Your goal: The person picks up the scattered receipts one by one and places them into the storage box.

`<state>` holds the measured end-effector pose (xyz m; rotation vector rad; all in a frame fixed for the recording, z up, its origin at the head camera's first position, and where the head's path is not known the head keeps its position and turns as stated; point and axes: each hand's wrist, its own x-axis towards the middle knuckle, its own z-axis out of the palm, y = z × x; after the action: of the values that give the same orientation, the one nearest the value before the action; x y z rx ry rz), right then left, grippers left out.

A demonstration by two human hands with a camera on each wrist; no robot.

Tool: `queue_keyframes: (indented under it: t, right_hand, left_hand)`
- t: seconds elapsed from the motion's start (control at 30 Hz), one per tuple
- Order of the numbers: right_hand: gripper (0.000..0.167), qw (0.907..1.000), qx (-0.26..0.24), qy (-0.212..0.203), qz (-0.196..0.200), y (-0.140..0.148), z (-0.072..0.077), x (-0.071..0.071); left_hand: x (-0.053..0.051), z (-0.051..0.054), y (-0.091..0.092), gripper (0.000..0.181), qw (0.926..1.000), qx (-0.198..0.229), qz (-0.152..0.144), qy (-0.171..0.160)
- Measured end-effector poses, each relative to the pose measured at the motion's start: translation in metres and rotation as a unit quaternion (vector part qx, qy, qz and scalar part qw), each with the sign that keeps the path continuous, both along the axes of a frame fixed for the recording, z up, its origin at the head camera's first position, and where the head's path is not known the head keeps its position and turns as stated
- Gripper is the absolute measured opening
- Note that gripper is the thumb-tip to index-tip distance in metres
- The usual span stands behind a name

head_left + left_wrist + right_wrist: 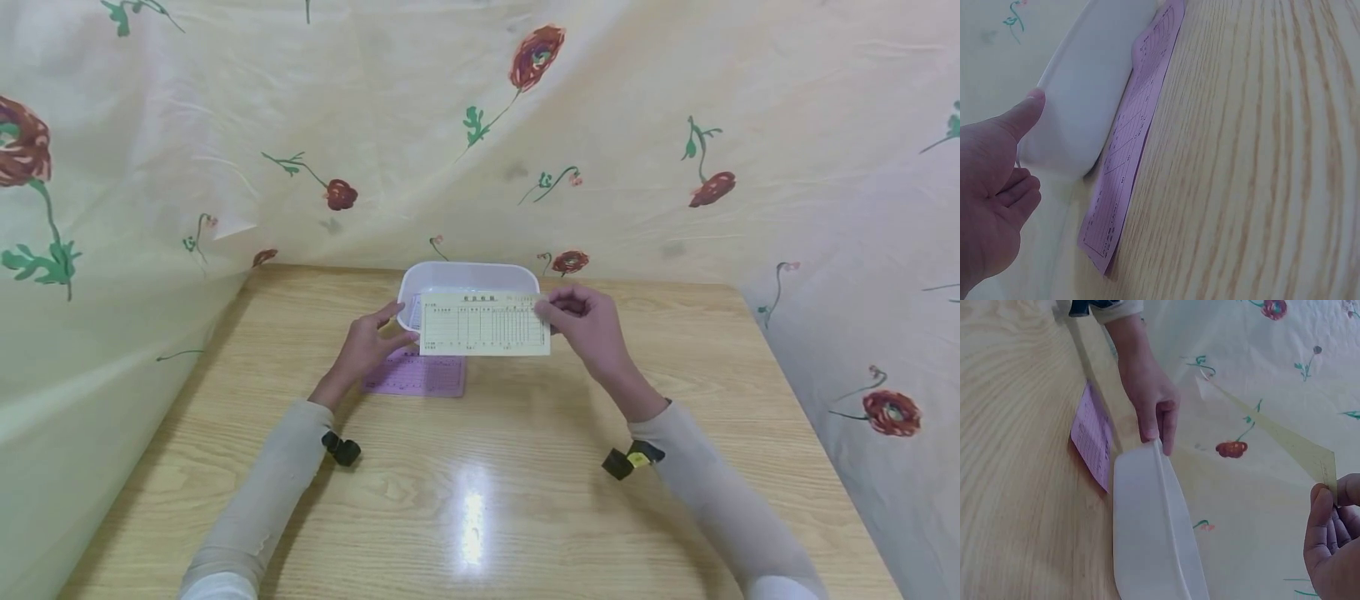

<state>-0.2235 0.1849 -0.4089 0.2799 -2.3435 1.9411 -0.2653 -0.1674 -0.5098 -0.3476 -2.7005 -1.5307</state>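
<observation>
A pale yellow printed form is pinched at its right end between the thumb and fingers of my right hand. It is held up in front of a white plastic tub, hiding much of it. In the right wrist view the form appears nearly edge-on, away from the tub. My left hand grips the tub's left rim, with the thumb on the outer wall. A purple printed form lies on the table at the tub's near side. Some printed paper shows inside the tub.
The wood-grain table reaches back to a pale floral cloth that hangs behind and on both sides. Small black devices are strapped to both wrists over light sleeves. A bright reflection lies on the near tabletop.
</observation>
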Motion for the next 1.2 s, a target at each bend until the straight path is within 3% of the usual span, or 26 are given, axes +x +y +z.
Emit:
queue_keyframes:
  t: [0.53, 0.93, 1.2]
  right_hand:
    - [0.027, 0.9973, 0.001, -0.035, -0.065, -0.015, -0.014, -0.057]
    - [0.022, 0.9952, 0.044, -0.045, -0.075, -0.035, -0.035, -0.098]
    - [0.020, 0.9941, 0.071, -0.044, -0.070, -0.045, -0.055, -0.111]
  left_hand:
    - [-0.003, 0.000, 0.001, 0.075, 1.0000, -0.007, 0.001, 0.002]
    - [-0.001, 0.002, 0.002, 0.074, 0.9999, -0.006, 0.002, 0.008]
    - [-0.003, -0.002, 0.001, 0.073, 1.0000, -0.004, 0.001, 0.009]
